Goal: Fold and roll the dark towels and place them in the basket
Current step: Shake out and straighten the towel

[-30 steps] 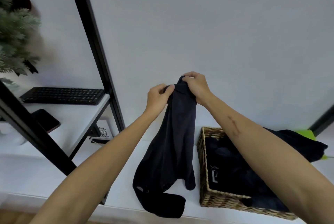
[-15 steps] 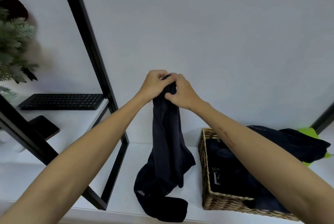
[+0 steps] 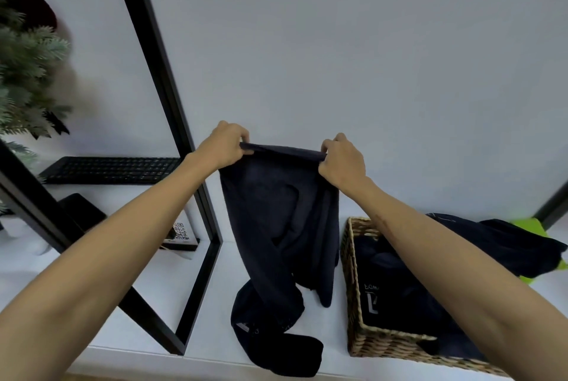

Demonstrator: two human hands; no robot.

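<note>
Both arms reach out in front, held up high. The left hand (image 3: pixel 226 147) pinches one top corner of a dark towel (image 3: pixel 282 220), with its fingers curled over the edge. The right hand (image 3: pixel 342 159) pinches the other top corner the same way. The top edge is pulled flat between the two hands. The rest of the towel hangs down, and its bottom end lies in a bunch on the white shelf (image 3: pixel 215 303).

Just to the right of the towel is a woven basket (image 3: pixel 381 343) with dark cloth inside. The right arm covers part of the basket. More dark towels (image 3: pixel 498 245) lie behind it, and how many is hard to tell. Something bright green (image 3: pixel 528 223) peeks out from under them. A black keyboard (image 3: pixel 110 170) sits on a shelf to the left.
</note>
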